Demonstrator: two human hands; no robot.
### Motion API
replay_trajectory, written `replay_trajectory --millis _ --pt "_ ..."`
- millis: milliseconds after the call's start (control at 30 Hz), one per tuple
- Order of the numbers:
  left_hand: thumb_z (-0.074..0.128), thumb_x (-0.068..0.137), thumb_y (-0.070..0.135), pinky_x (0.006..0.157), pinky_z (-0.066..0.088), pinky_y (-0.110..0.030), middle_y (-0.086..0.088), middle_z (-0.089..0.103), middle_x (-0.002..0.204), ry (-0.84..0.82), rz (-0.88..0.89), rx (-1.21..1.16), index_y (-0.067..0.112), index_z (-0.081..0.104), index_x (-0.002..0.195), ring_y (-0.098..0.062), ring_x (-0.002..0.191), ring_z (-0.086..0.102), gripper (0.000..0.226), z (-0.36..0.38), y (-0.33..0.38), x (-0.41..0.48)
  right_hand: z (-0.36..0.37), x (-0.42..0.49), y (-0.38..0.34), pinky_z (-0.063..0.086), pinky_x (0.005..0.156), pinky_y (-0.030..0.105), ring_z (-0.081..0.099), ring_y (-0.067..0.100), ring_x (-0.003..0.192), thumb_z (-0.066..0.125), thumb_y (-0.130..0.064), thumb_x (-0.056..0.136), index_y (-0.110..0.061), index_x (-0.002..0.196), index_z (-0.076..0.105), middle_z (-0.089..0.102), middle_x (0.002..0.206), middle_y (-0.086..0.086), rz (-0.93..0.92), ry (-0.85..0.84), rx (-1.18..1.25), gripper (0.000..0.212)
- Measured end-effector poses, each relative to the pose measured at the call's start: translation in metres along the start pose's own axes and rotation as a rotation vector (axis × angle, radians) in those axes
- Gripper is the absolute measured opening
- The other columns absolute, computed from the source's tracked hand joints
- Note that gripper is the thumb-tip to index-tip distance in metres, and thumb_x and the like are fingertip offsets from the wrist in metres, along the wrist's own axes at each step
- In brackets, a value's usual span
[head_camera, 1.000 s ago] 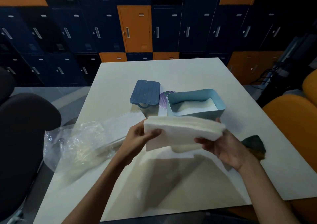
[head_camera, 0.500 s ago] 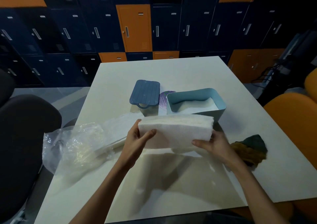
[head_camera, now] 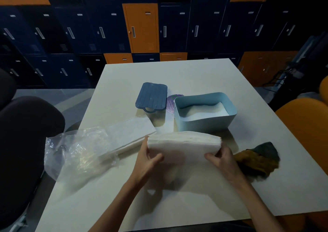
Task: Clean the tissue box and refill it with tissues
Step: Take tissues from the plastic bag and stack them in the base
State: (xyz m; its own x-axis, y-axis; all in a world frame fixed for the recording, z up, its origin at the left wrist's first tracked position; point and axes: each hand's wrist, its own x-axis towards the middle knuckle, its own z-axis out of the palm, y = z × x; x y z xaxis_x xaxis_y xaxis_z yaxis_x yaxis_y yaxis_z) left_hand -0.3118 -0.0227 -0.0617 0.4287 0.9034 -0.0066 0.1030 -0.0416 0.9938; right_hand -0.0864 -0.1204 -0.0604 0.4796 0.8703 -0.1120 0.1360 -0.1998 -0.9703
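Head view: a person's two bare arms reach over a pale table [head_camera: 177, 75] and hold a thick white stack of tissues [head_camera: 182, 143] between them, about midway between the table's left and right edges. The left hand [head_camera: 147, 159] grasps the stack's left end, thumb on the near face. The right hand [head_camera: 223, 159] curls round the right end.

A second ago the stack was held higher and tilted, with the right hand spread beneath it. It has since come down and levelled, and now sits low, just on the near side of the tissue box [head_camera: 204, 123]. This looks like squaring the stack up before loading it.

The light blue box stands open, right of the table's centre, with a layer of white tissues [head_camera: 205, 112] already inside, so the refill seems partly done. Its dark blue ribbed lid [head_camera: 151, 96] lies off, just left of the box.

A crumpled clear plastic wrapper [head_camera: 76, 148] overhangs the left edge, with more tissues [head_camera: 131, 132] poking out of it. A brown and green cloth [head_camera: 257, 159] lies near the right edge, beside the right hand.

Writing: a purple round label [head_camera: 171, 102] between lid and box carries small pale print, too small to read. The lockers [head_camera: 140, 27] behind have small name plates, also unreadable.
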Motion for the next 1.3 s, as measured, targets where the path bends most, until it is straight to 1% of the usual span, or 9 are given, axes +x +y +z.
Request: replay_trajectory --millis 133,200,333,533,600,800,1033,1200,1300 --pt "0.053 0.074 0.015 0.083 0.052 -0.024 0.018 0.064 0.108 -0.008 -0.025 0.082 0.033 0.052 0.118 -0.008 0.105 0.059 0.048 -0.003 -0.002 0.003 0.001 0.003 0.001 0.050 0.072 0.014 0.063 0.018 0.099 0.062 0.003 0.087 -0.012 0.119 0.057 0.066 0.098 -0.005 -0.005 0.043 -0.061 0.036" --pt "0.053 0.077 0.014 0.080 0.052 -0.019 0.012 0.065 0.109 -0.018 -0.022 0.055 0.030 0.055 0.118 -0.011 0.103 0.061 0.044 0.000 0.014 0.007 -0.007 0.003 -0.019 0.051 0.073 0.021 0.064 0.015 0.096 0.060 -0.002 0.089 -0.017 0.116 0.058 0.066 0.099 -0.002 -0.029 0.057 -0.049 0.030" --pt "0.056 0.086 0.000 0.077 0.054 -0.021 0.006 0.065 0.105 -0.092 0.039 0.013 0.021 0.057 0.117 -0.010 0.095 0.063 0.037 0.011 0.076 0.041 -0.048 0.025 -0.081 0.047 0.061 0.018 0.062 0.003 0.078 0.060 -0.008 0.091 -0.015 0.105 0.061 0.066 0.093 -0.004 -0.148 0.135 -0.044 0.016" --pt "0.058 0.079 0.016 0.048 0.044 -0.012 -0.003 0.063 0.092 -0.059 -0.099 0.449 0.006 0.055 0.103 -0.011 0.073 0.057 0.027 0.053 0.127 0.127 -0.084 0.112 -0.113 0.046 0.065 0.034 0.056 0.023 0.084 0.057 -0.028 0.092 -0.005 0.097 0.063 0.060 0.094 0.010 0.005 0.168 -0.461 0.024" --pt "0.057 0.078 0.020 0.059 0.049 -0.024 -0.006 0.067 0.092 -0.121 -0.128 0.678 0.005 0.057 0.099 -0.019 0.078 0.061 0.026 0.063 0.126 0.142 -0.080 0.129 -0.110 0.040 0.058 0.031 0.054 0.024 0.075 0.055 -0.030 0.091 -0.002 0.090 0.061 0.059 0.091 0.014 0.040 0.157 -0.700 0.029" --pt "0.056 0.087 0.030 0.091 0.034 -0.041 -0.003 0.050 0.088 -0.131 -0.030 1.226 0.011 0.047 0.096 -0.024 0.082 0.046 0.023 0.086 0.116 0.141 -0.071 0.141 -0.097 0.037 0.075 0.036 0.048 0.032 0.091 0.049 -0.032 0.094 -0.003 0.108 0.059 0.046 0.117 0.017 0.013 0.141 -1.020 0.033" --pt "0.062 0.083 0.034 0.076 0.029 -0.033 -0.005 0.055 0.090 -0.157 0.078 1.487 0.014 0.051 0.087 -0.022 0.083 0.042 0.024 0.086 0.103 0.137 -0.070 0.140 -0.097 0.032 0.093 0.045 0.045 0.034 0.109 0.048 -0.033 0.096 -0.007 0.114 0.057 0.044 0.123 0.016 -0.020 0.036 -1.212 0.033" --pt "0.059 0.090 0.031 0.078 0.031 -0.032 -0.010 0.056 0.112 0.017 0.210 1.491 0.006 0.055 0.116 -0.023 0.094 0.047 0.036 0.087 0.102 0.140 -0.073 0.142 -0.103 0.026 0.098 0.049 0.039 0.035 0.118 0.052 -0.044 0.095 -0.010 0.118 0.056 0.041 0.128 0.016 -0.032 -0.034 -1.267 0.041" --pt "0.056 0.092 0.019 0.075 0.031 -0.032 -0.011 0.056 0.111 0.025 0.261 1.453 0.007 0.053 0.114 -0.026 0.096 0.052 0.026 0.091 0.106 0.143 -0.072 0.146 -0.104 0.028 0.097 0.047 0.041 0.034 0.115 0.054 -0.041 0.095 -0.009 0.117 0.057 0.043 0.127 0.016 -0.054 -0.030 -1.255 0.040"
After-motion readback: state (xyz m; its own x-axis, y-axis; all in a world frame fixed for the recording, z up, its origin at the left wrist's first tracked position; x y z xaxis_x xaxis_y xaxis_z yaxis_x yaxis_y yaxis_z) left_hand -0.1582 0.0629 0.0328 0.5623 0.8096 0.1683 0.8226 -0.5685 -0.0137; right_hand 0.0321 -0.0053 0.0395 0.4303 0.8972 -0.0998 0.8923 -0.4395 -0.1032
